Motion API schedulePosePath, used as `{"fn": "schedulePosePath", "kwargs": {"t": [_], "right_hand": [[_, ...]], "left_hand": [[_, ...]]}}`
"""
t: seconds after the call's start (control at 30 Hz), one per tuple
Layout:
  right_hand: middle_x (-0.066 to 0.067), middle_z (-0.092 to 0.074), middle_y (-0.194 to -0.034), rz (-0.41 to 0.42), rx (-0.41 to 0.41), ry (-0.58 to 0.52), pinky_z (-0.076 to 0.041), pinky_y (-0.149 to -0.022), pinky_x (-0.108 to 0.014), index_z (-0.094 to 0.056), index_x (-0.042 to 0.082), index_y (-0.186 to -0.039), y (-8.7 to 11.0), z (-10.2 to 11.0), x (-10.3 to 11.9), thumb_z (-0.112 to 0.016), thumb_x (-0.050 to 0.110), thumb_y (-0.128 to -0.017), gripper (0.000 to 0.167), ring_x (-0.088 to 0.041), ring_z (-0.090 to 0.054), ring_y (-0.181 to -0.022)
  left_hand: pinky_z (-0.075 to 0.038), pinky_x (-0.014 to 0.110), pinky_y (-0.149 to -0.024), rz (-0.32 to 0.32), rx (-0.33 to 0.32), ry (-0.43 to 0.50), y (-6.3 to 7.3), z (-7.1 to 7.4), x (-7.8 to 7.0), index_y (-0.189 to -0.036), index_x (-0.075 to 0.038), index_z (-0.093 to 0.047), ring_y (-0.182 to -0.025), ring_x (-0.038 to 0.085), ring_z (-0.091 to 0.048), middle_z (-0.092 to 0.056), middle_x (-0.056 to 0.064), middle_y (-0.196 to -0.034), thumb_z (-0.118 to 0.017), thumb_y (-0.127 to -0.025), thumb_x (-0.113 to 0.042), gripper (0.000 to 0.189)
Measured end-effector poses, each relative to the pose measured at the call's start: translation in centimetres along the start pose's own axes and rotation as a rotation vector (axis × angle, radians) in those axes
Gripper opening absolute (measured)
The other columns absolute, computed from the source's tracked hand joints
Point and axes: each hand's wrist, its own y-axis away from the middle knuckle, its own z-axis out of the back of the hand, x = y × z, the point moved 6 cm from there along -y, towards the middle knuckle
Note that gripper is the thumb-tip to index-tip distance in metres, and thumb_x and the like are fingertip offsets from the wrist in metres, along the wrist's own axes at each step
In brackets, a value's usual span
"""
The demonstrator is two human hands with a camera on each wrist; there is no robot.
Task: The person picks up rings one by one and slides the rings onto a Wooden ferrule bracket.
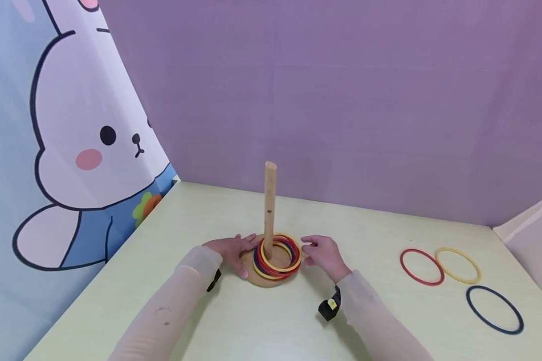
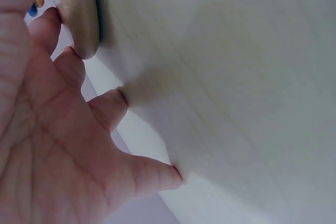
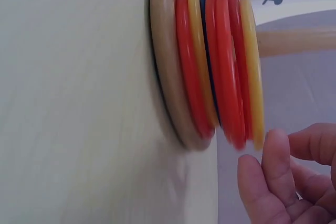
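Observation:
A round wooden base carries an upright wooden post. Stacked loosely around the post lie several red, yellow and dark blue rings, a yellow ring uppermost. My left hand rests at the left side of the base with fingers spread; in the left wrist view some fingertips touch the base's edge and others reach down to the tabletop. On the right of the stack is my right hand, fingers loosely bent and holding nothing. Its fingertips are close beside the uppermost yellow ring.
On the table's right side lie a loose red ring, a yellow ring touching or overlapping it, and a dark blue ring nearer the front. A purple curtain hangs behind; a rabbit-print cloth borders the left.

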Motion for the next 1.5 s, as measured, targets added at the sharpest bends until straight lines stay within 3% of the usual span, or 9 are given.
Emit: {"fn": "schedulePosePath", "kwargs": {"t": [0.27, 0.47, 0.57, 0.77, 0.97, 1.17, 1.5], "right_hand": [[-0.017, -0.065, -0.093, -0.027, -0.014, 0.047, -0.055, -0.062, -0.028, -0.060, -0.009, -0.121, 0.6, 4.1, -1.7, -0.059, 0.007, -0.089, 0.036, -0.012, -0.060, -0.056], [-0.021, -0.065, -0.101, -0.065, -0.045, 0.090, -0.055, -0.064, -0.027, -0.053, -0.012, -0.126, 1.7, 9.3, -4.7, -0.057, 0.009, -0.092, 0.040, -0.012, -0.061, -0.062], [-0.018, -0.067, -0.096, -0.088, -0.066, 0.127, -0.056, -0.064, -0.027, -0.050, -0.014, -0.128, 2.4, 12.6, -6.5, -0.057, 0.011, -0.093, 0.044, -0.011, -0.062, -0.065], [-0.007, -0.067, -0.082, -0.181, -0.067, 0.184, -0.056, -0.062, -0.029, -0.042, -0.019, -0.130, 3.9, 18.8, -9.3, -0.057, 0.015, -0.093, 0.052, -0.013, -0.063, -0.065], [-0.007, -0.063, -0.081, -0.260, -0.033, 0.284, -0.056, -0.062, -0.029, -0.033, -0.022, -0.134, 5.1, 23.2, -11.3, -0.055, 0.020, -0.095, 0.061, -0.014, -0.062, -0.068], [-0.003, -0.061, -0.080, -0.302, 0.005, 0.252, -0.054, -0.063, -0.031, -0.025, -0.021, -0.136, 5.4, 24.9, -12.6, -0.052, 0.022, -0.097, 0.065, -0.017, -0.062, -0.067], [0.000, -0.058, -0.072, -0.332, 0.046, 0.296, -0.048, -0.057, -0.032, -0.021, -0.018, -0.139, 4.9, 25.6, -13.7, -0.051, 0.021, -0.096, 0.066, -0.016, -0.059, -0.061]], "left_hand": [[-0.019, 0.062, -0.108, 0.014, 0.003, -0.023, -0.3, 0.0, 0.2, -0.152, -0.032, -0.026, -0.145, 0.029, -0.012, -0.016, -0.008, -0.159, -0.083, -0.070, -0.037, 0.100], [-0.021, 0.062, -0.108, 0.029, 0.013, -0.025, -0.1, 0.1, 0.0, -0.153, -0.032, -0.021, -0.145, 0.031, -0.013, -0.018, 0.002, -0.159, -0.084, -0.070, -0.037, 0.104], [-0.022, 0.063, -0.107, 0.039, 0.015, -0.025, -0.2, 0.1, 0.0, -0.154, -0.032, -0.019, -0.145, 0.031, -0.014, -0.019, 0.008, -0.159, -0.083, -0.069, -0.039, 0.106], [-0.021, 0.062, -0.107, -0.014, 0.015, -0.045, -0.6, 0.0, 0.0, -0.154, -0.031, -0.018, -0.144, 0.033, -0.014, -0.017, 0.001, -0.159, -0.083, -0.070, -0.039, 0.107], [-0.021, 0.062, -0.108, -0.059, 0.014, -0.067, -0.9, -0.1, 0.5, -0.154, -0.032, -0.016, -0.144, 0.035, -0.013, -0.014, -0.004, -0.160, -0.083, -0.069, -0.038, 0.109], [-0.021, 0.063, -0.107, -0.043, 0.012, -0.044, -0.7, -0.1, 0.6, -0.154, -0.032, -0.017, -0.144, 0.034, -0.013, -0.015, -0.005, -0.160, -0.084, -0.069, -0.039, 0.109], [-0.023, 0.061, -0.107, -0.005, -0.003, -0.055, -0.6, -0.1, 0.5, -0.152, -0.036, -0.021, -0.145, 0.029, -0.014, -0.018, -0.008, -0.159, -0.083, -0.069, -0.041, 0.104]]}}
